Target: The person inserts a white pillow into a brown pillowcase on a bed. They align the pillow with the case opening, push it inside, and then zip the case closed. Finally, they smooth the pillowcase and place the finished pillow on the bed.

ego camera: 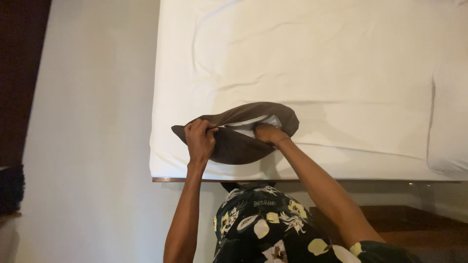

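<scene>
— Two hands on one brown pillowcase (239,146).

— Where?

— On the bed (161,165), flat on the white sheet (317,63). Close to the near edge, a bit left of the middle.

— Anything inside?

— Yes, a white pillow (253,122). Only a small bit showing, peeking out of the open mouth of the case. Dark cloth above and below.

— And the left hand (200,139)?

— Closed tight on the rim of the case, at the left end of the opening. Fingers curled over, a fold of brown cloth pinched inside. Knuckles up, arm straight up from below.

— The right hand (268,132)?

— Pushed into the opening, next to the white bit. Back of the hand showing, fingers hidden under the cloth. Can't tell whether curled or flat, or holding anything in there. A thin band (282,141) on the wrist, just outside the case.

— Far apart, the two hands?

— No, near each other. Both at the same opening, left one at the end, right one further along.

— More around?

— A flowered shirt (263,229) at the bottom, dark with yellow and white. A wooden board (365,180) under the mattress edge. Pale floor (92,146) left of the bed. Soft wrinkles in the sheet above the case.
</scene>
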